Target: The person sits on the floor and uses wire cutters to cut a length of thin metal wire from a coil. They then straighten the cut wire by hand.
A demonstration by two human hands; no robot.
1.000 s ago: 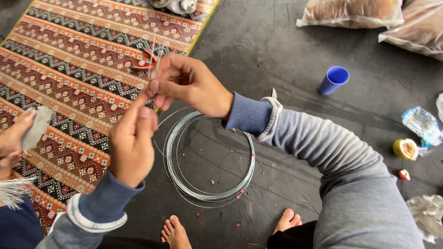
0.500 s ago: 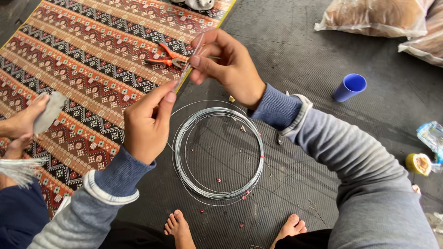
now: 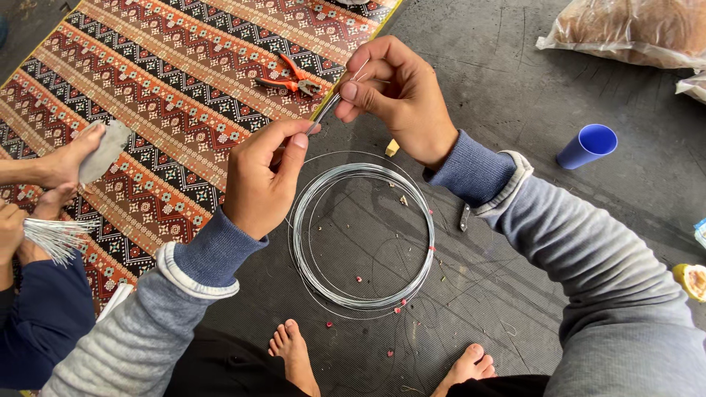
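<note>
- The left hand [image 3: 261,180], near the middle of the frame, is pinching a thin strand of wire [image 3: 329,104] between thumb and forefinger, the other fingers curling in loosely.
- The right hand [image 3: 397,95], up toward the top centre, is closing thumb and fingers on the other stretch of that strand, so the short length is running taut between the two hands.
- To my eye, the work is going best with both pinches kept close together and the pull kept even (a thin wire kinks easily if one hand is jerking).
- The wire coil [image 3: 362,234] is lying flat on the dark ribbed floor mat [image 3: 515,242] just below the hands: many rounds of bright, springy, silvery metal forming a neat hoop, with tiny red scraps scattered around it.
- Orange-handled pliers [image 3: 288,77] are resting on the woven rug [image 3: 147,88] at the upper left, its zigzag bands showing red, brown and cream.
- A blue plastic cup [image 3: 588,145] is lying tipped at the right, smooth and tapered.
- At the left edge, another person's hand [image 3: 11,235] is gripping a bundle of cut wires [image 3: 55,239], bristly and pale.
- Bare feet [image 3: 294,356] are showing at the bottom.
</note>
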